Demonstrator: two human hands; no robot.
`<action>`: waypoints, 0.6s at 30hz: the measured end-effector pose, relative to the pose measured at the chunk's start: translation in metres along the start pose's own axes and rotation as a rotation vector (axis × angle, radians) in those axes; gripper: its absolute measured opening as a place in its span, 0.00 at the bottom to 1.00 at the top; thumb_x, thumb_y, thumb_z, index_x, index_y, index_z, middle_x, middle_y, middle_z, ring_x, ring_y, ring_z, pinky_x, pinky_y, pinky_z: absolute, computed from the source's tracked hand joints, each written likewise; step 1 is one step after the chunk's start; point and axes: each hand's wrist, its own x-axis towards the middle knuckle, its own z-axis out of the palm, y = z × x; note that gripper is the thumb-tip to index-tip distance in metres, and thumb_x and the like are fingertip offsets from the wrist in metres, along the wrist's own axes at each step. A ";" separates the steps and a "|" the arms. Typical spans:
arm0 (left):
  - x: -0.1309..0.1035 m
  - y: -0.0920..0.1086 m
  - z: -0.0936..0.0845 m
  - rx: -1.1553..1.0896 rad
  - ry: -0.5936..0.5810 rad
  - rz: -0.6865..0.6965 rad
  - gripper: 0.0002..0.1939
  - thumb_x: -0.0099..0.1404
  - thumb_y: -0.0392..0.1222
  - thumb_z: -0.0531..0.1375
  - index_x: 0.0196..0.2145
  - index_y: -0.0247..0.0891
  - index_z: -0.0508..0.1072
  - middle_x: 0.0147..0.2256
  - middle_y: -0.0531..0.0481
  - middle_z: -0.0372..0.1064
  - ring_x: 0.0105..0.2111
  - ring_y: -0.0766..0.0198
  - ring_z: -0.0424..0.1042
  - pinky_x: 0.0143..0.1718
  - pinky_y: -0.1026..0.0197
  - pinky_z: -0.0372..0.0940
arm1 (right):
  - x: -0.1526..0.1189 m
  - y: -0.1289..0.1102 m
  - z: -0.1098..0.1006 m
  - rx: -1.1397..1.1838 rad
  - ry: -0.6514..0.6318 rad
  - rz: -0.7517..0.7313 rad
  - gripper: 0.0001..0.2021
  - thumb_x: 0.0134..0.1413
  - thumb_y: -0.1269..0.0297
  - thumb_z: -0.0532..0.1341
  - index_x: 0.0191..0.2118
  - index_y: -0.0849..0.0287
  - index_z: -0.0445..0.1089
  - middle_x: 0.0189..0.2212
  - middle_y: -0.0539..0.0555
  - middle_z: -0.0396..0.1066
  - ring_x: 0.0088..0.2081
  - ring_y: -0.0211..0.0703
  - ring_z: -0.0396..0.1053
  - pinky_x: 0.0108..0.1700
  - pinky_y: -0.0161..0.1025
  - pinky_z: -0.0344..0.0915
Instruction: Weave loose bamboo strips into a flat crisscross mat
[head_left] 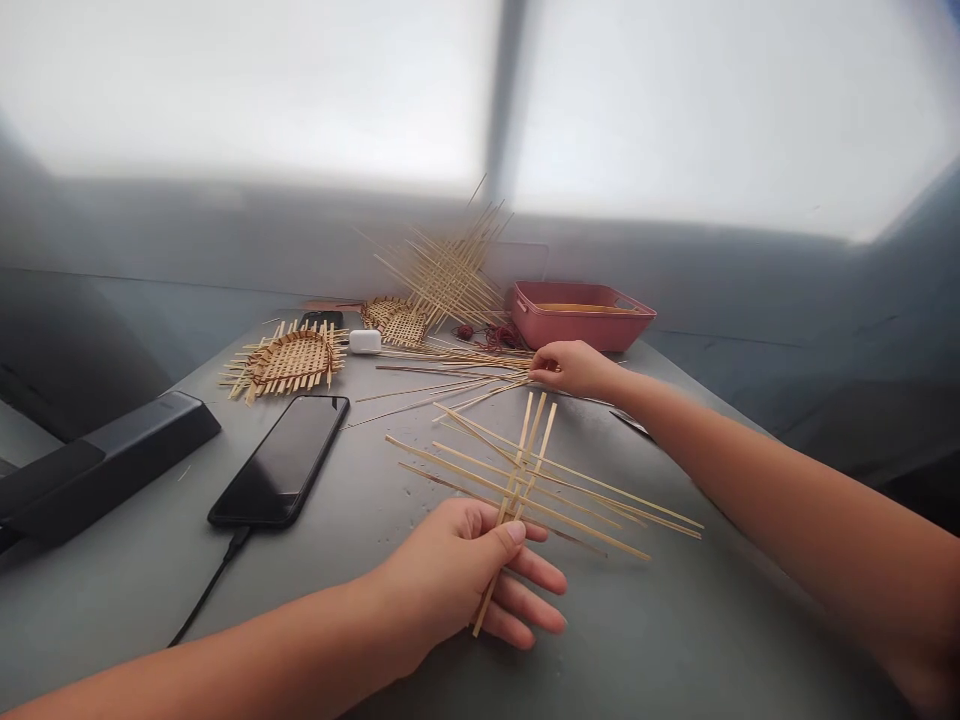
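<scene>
My left hand (487,570) holds a small crossed weave of pale bamboo strips (536,470) over the near part of the table, the thumb pressing on the strips and the other fingers spread underneath. Farther back, my right hand (574,368) has its fingers pinched at a pile of loose bamboo strips (457,362). Some strip ends fan out leftward from those fingertips. How many strips the fingers grip is hidden.
On the left lie a phone (283,460) with a cable, a black device (112,465) and a woven piece (292,362). A white case (365,342), another woven piece (397,322), a larger lattice (454,275), reddish cord (504,337) and a pink basket (581,325) stand at the back.
</scene>
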 end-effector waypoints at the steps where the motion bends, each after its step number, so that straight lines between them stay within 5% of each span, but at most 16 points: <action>1: 0.000 0.000 0.000 -0.001 -0.004 0.003 0.12 0.72 0.39 0.49 0.43 0.30 0.68 0.32 0.45 0.75 0.24 0.69 0.76 0.22 0.69 0.67 | 0.002 0.001 0.001 0.012 -0.014 -0.017 0.07 0.52 0.64 0.60 0.32 0.57 0.75 0.31 0.51 0.77 0.31 0.41 0.71 0.32 0.34 0.62; 6: 0.001 0.000 0.000 -0.001 -0.004 0.004 0.12 0.72 0.38 0.48 0.43 0.29 0.68 0.32 0.45 0.74 0.24 0.69 0.76 0.22 0.69 0.67 | 0.010 0.009 0.007 0.006 0.063 -0.052 0.07 0.50 0.70 0.58 0.29 0.57 0.74 0.29 0.52 0.75 0.31 0.43 0.71 0.34 0.36 0.64; 11: 0.001 0.000 0.000 -0.006 -0.006 0.004 0.12 0.72 0.38 0.48 0.43 0.29 0.68 0.32 0.46 0.74 0.23 0.69 0.76 0.21 0.69 0.67 | 0.008 0.011 0.012 -0.022 0.268 -0.106 0.12 0.54 0.70 0.55 0.39 0.62 0.74 0.42 0.62 0.72 0.45 0.52 0.68 0.47 0.45 0.64; 18: 0.000 0.000 0.001 -0.003 0.003 0.005 0.12 0.72 0.38 0.48 0.43 0.29 0.68 0.31 0.46 0.74 0.23 0.69 0.76 0.21 0.69 0.67 | 0.008 -0.005 0.021 -0.038 0.079 -0.412 0.12 0.57 0.70 0.54 0.37 0.57 0.77 0.38 0.57 0.75 0.40 0.47 0.71 0.43 0.39 0.66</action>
